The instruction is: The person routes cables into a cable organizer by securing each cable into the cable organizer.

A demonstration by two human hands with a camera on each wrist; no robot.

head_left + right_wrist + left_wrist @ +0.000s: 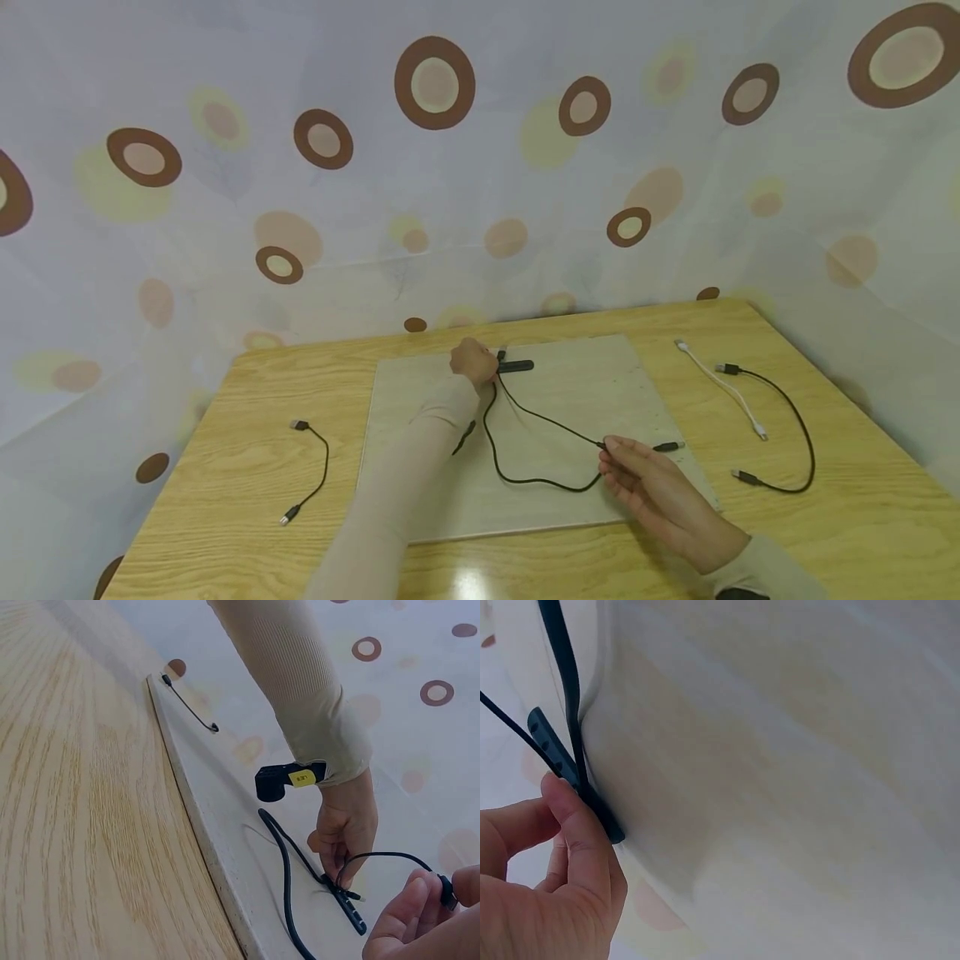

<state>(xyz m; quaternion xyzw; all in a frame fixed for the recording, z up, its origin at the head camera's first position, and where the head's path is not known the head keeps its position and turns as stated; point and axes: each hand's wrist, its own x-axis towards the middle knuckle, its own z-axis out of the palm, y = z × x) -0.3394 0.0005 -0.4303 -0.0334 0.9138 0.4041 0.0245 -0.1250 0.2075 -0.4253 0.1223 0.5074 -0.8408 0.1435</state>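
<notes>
A black strip with notches along it lies at the back of the pale board. At its left end my left hand pinches a black cable; the left wrist view shows thumb and fingertip at the notched strip, with cable running past them. Over the board's right part, my right hand pinches the cable's other stretch between thumb and fingers. In the right wrist view a small black piece shows between the fingertips of my right hand. The cable loops down across the board between both hands.
A short black cable lies on the wooden table at left. To the right lie a white cable and a curved black cable. A black plug rests near the board's right edge. Patterned cloth stands behind.
</notes>
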